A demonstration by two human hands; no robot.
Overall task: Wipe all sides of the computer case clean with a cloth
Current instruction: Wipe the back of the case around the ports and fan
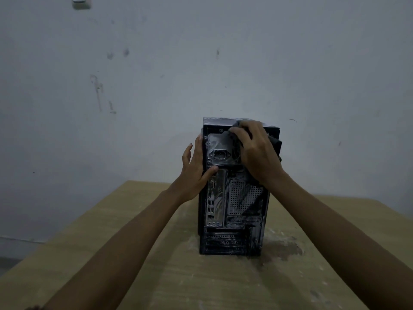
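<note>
Black computer case (234,198) stands upright on the wooden table (111,242), towards its far edge, rear panel facing the camera. Panel is covered in grey dusty smears, heaviest round the power socket (220,154) and over the vent grille (243,195). Metal port plate (213,206) runs down the left of the panel. Slot covers (223,240) sit at the bottom.

Left hand (195,173): flat against the case's left side, fingers straight and pointing up, thumb laid across the edge onto the rear panel just below the socket. Holds nothing, braces the case.

Right hand (254,151): on the upper right of the rear panel, fingers curled over a dark cloth (274,144), pressing it to the case near the top edge. Part of the cloth sticks out past the hand over the case's right edge, and a bit shows above the fingertips. Rest is hidden under the palm.

Table: pale wood grain, white specks scattered round the case base, darker blotch (283,249) just right of the base. Cannot tell if it is wet or a stain.

Behind: grey-white wall (201,63) with scuffs, switch plate (80,1) at top left, cut off by the frame edge.
</note>
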